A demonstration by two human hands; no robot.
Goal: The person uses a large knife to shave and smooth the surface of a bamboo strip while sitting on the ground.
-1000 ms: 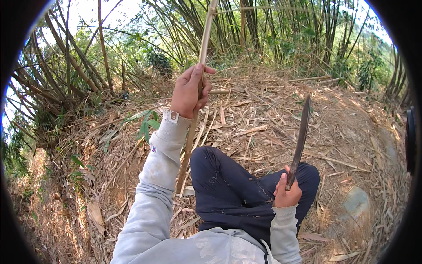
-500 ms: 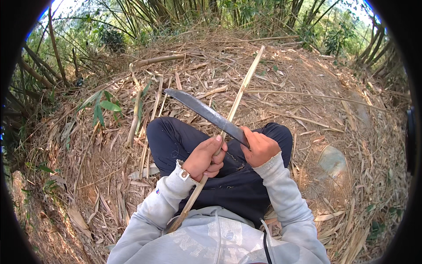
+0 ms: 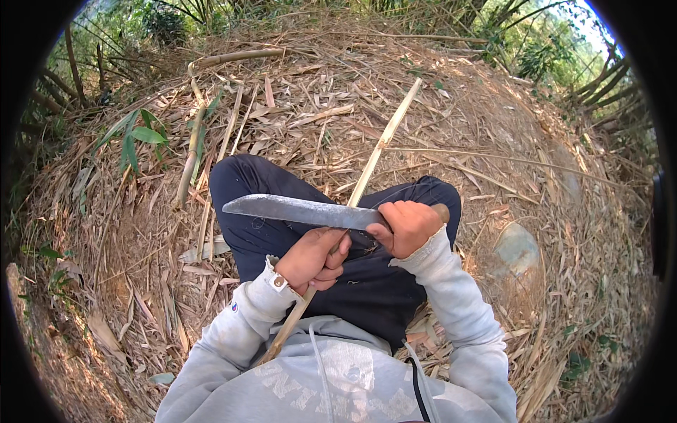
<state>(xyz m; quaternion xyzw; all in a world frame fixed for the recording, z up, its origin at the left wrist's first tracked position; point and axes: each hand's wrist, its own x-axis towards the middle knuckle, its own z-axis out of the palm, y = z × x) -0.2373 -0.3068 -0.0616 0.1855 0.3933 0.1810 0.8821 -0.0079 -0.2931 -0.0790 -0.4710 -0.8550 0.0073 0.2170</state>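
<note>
A long pale split bamboo strip runs from against my belly, between my knees, out over the ground ahead. My left hand is closed around it near its lower part. My right hand grips the wooden handle of a machete, whose end shows past my fist. The broad grey blade points left and lies across the strip just beyond my left fingers. Blade and left hand overlap in this view, so the cutting edge's exact contact with the strip is hard to see.
Dry bamboo leaves and husks cover the ground. A rounded stone sits right of my right knee. To the left are a bent bamboo stick and a green leafy sprig. Bamboo stems stand along the far edge.
The machete has come closer to my body and turned from slanting to nearly level, its tip swinging nearer. My left hand still holds the strip. The whole view has shifted a little.
</note>
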